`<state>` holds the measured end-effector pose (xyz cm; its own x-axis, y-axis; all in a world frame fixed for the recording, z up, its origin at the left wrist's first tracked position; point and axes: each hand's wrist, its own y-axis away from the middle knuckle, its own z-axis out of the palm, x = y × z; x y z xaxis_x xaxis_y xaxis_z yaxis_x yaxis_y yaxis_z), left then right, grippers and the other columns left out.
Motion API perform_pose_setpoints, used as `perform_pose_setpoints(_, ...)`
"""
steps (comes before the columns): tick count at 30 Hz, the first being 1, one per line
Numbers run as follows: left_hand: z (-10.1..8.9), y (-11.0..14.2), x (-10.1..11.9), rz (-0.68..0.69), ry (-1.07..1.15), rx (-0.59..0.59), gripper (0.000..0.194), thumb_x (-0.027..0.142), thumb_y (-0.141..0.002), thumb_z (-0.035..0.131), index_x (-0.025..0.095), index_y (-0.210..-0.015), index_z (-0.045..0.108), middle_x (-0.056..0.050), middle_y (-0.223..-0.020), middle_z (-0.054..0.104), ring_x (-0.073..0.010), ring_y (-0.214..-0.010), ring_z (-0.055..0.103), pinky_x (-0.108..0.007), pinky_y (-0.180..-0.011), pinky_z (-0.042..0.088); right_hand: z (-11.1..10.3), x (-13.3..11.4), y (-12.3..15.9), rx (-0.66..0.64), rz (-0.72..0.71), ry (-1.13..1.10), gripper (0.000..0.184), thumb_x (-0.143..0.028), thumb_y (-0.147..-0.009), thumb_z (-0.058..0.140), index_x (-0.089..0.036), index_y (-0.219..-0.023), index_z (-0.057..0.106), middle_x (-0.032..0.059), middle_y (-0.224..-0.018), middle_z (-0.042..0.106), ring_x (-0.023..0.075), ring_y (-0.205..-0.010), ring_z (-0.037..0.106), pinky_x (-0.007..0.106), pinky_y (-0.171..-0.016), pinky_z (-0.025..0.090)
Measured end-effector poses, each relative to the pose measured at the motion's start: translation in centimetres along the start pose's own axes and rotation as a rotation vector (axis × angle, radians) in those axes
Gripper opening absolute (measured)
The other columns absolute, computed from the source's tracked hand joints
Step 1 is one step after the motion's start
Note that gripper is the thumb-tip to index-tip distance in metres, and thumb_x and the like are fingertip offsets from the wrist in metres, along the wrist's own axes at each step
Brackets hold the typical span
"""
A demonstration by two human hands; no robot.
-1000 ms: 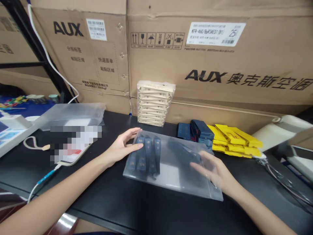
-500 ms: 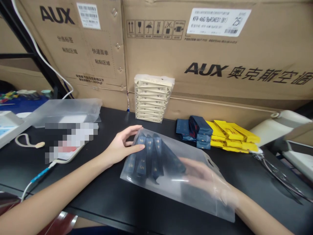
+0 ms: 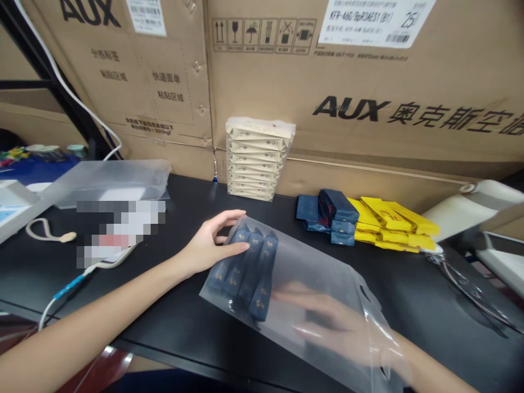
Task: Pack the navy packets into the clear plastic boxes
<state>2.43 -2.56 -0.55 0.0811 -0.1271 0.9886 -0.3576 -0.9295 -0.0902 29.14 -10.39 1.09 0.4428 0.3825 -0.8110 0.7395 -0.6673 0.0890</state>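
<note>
My left hand [image 3: 219,243] pinches the corner of a frosted plastic bag [image 3: 311,262] with a handle cut-out, thumb in front and fingers behind. Several dark blue packets [image 3: 262,278] with gold marks stand side by side at the bag's closed end, next to my left thumb. Inside the bag, seen blurred through the plastic, is my right hand [image 3: 327,314]. Its fingers are stretched apart toward the packets, with the fingertips at or near the rightmost one; nothing shows in its grasp.
Behind stands a clear bag of cream packets [image 3: 256,161]. To its right lie more dark blue packets [image 3: 338,213], yellow packets [image 3: 388,221], a white bottle [image 3: 470,207] and glasses [image 3: 462,284]. At left are another frosted bag [image 3: 118,177] and a cabled phone [image 3: 123,240]. Cardboard boxes [image 3: 262,87] form the back.
The rightmost blue packet has gone from slanting to standing beside the others. My right hand has reached further left inside the bag, its fingers now off that packet. My left hand keeps its hold.
</note>
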Motion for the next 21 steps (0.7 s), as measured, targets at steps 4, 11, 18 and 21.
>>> perform_pose_setpoints(4, 0.0, -0.1, 0.0, -0.005, -0.015, -0.001, 0.06, 0.029, -0.069, 0.077, 0.023, -0.123, 0.052, -0.008, -0.128, 0.058, -0.0242, -0.125, 0.051, -0.031, -0.087, 0.052, 0.0, -0.1, 0.1, 0.012, 0.014, -0.03, 0.042, -0.035, -0.093, 0.05, -0.031, -0.135, 0.05, 0.0049, -0.139, 0.053, 0.0206, -0.132, 0.045, 0.045, -0.114, 0.032)
perform_pose_setpoints(11, 0.0, -0.4, -0.5, -0.044, 0.016, 0.005, 0.06, 0.033, -0.069, 0.076, 0.023, -0.123, 0.053, -0.009, -0.129, 0.06, -0.0274, -0.124, 0.052, -0.039, -0.094, 0.05, 0.2, 1.0, -0.6, 0.146, 0.126, -0.314, 0.034, -0.038, -0.088, 0.056, -0.025, -0.12, 0.062, 0.0055, -0.123, 0.065, 0.0207, -0.116, 0.06, 0.043, -0.106, 0.043)
perform_pose_setpoints(18, -0.2, -0.7, -0.8, -0.025, -0.039, 0.035, 0.056, 0.034, -0.072, 0.074, 0.021, -0.123, 0.054, -0.01, -0.132, 0.059, -0.0256, -0.126, 0.052, -0.044, -0.109, 0.038, -1.4, 3.9, -0.7, 0.294, 0.203, -0.652, 0.037, -0.043, -0.082, 0.064, -0.019, -0.11, 0.062, 0.0109, -0.108, 0.07, 0.0185, -0.09, 0.069, 0.039, -0.088, 0.055)
perform_pose_setpoints(21, -0.7, -1.1, -1.0, -0.022, -0.023, 0.07, 0.06, 0.038, -0.072, 0.074, 0.02, -0.125, 0.054, -0.011, -0.134, 0.057, -0.0258, -0.129, 0.049, -0.043, -0.113, 0.032, -2.9, 4.5, 0.0, 0.393, 0.285, -0.671, 0.04, -0.045, -0.077, 0.069, -0.019, -0.107, 0.064, 0.0114, -0.106, 0.07, 0.0198, -0.091, 0.069, 0.041, -0.091, 0.053)
